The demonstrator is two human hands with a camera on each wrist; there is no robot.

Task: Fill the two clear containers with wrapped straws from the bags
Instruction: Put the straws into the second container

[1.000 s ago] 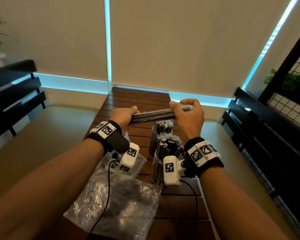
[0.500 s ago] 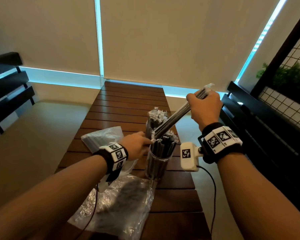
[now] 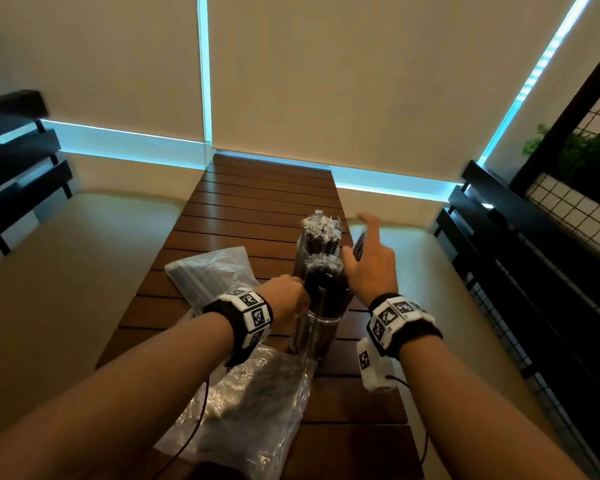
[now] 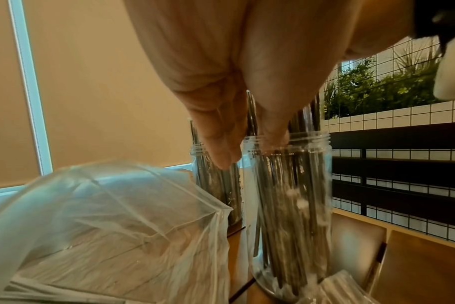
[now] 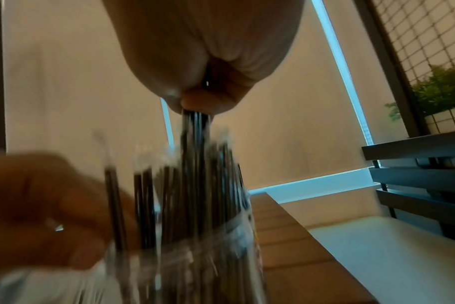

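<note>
A: Straws (image 3: 324, 289) stand packed in our near jar (image 4: 288, 185), on the tabletop (image 3: 257, 202) at 6 o'clock of the far jar (image 3: 317, 247), which is full too.

B: Our right hand (image 3: 369, 268) sits above it at 1 o'clock. In the wrist view its fingers (image 5: 208, 98) pinch a small bunch of straws (image 5: 195, 127) going down into the near jar, though we see the index finger pointing away.

A: Our left hand (image 3: 286, 301) is at the jar's 9 o'clock, fingers (image 4: 221, 144) straight and pressed together at the rim.

B: We see the bags (image 3: 243, 407) lying at 7 o'clock of the jar, one nearer us, one (image 3: 208, 275) beyond.
</note>
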